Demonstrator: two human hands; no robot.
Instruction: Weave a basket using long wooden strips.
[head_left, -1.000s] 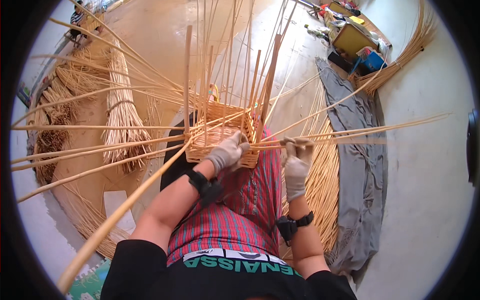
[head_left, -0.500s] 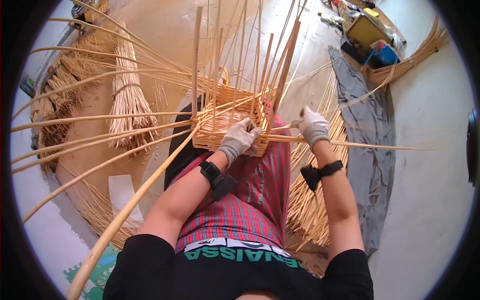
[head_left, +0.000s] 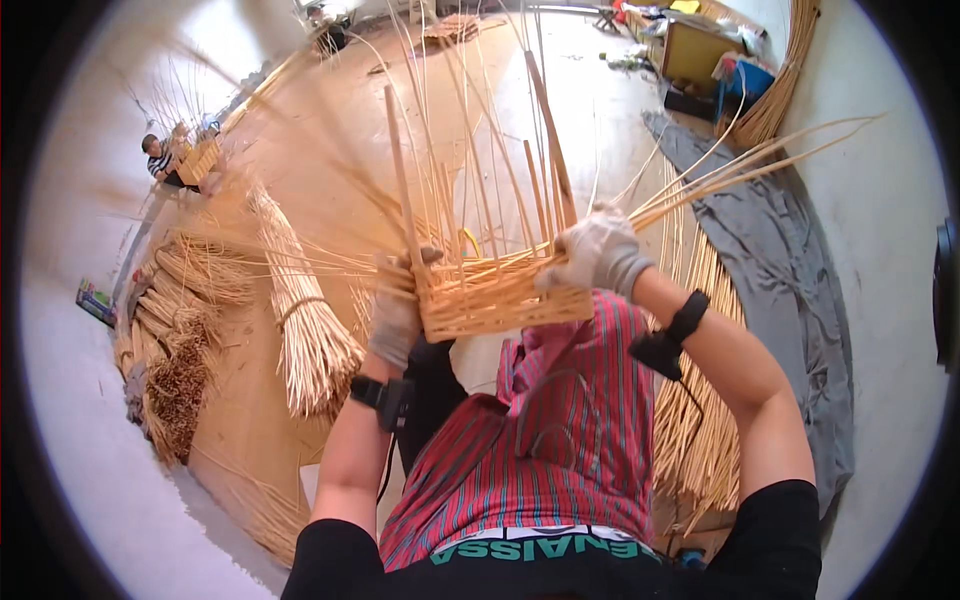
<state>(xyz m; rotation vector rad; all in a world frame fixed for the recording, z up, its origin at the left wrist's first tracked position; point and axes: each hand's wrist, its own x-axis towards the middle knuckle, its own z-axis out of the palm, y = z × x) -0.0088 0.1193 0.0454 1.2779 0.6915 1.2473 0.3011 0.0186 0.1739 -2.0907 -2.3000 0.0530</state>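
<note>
Both hands wear pale gloves. I hold up a half-woven rectangular willow basket (head_left: 505, 310), tall stakes and long loose rods standing out from it. My left hand (head_left: 398, 310), partly blurred, grips the left corner, its fingers wrapped round the side among the rods. My right hand (head_left: 597, 255) is closed on the upper right corner, by the rods that reach out to the right. The basket sits above my lap, over a red striped cloth (head_left: 570, 420).
Bundles of pale rods (head_left: 305, 340) and darker bundles (head_left: 175, 380) lie on the left; long rods (head_left: 690, 440) and a grey cloth (head_left: 790, 330) on the right. A cluttered cabinet (head_left: 700, 55) stands back right. A person (head_left: 160, 155) works at the far left.
The basket has been lifted and turned, its stakes now swinging in a blur. My left hand has moved out to its left corner, my right hand onto its right corner. The view has shifted.
</note>
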